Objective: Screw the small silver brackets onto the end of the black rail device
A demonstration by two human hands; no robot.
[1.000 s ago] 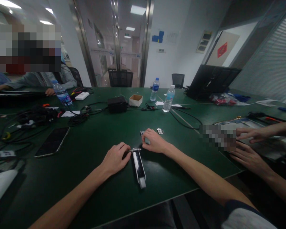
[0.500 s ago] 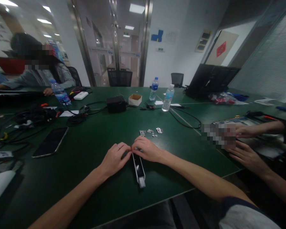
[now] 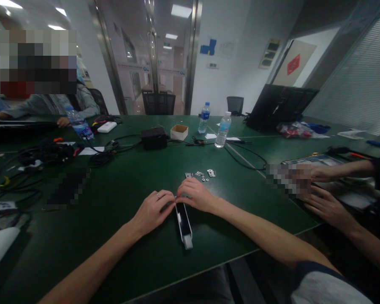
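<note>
One long, narrow device with a white frame and a glossy black face (image 3: 184, 223) lies on the dark green table (image 3: 240, 190) straight in front of the person, a pale, blocky end piece (image 3: 188, 242) pointing toward the near edge. At its far end the two hands meet: the left hand (image 3: 155, 209), wearing a thin silver ring (image 3: 158, 195), comes from one side, and the right hand (image 3: 196, 195) arches over from the other. Their fingertips are drawn together there, but whether they pinch the frame itself or a small part at that end is hidden.

The step in hand looks like fine fingertip work on that far end; the next move seems to call for a light, steady hold, since the device is slim and could swivel.

Just beyond the right hand lie several small silvery rings (image 3: 200, 173), between two small metal plates with holes (image 3: 188, 175) (image 3: 211, 173). Farther back stand a black rectangular box (image 3: 153, 138), an open white carton (image 3: 179, 132) and two clear plastic bottles (image 3: 204, 122) (image 3: 223, 131).
</note>
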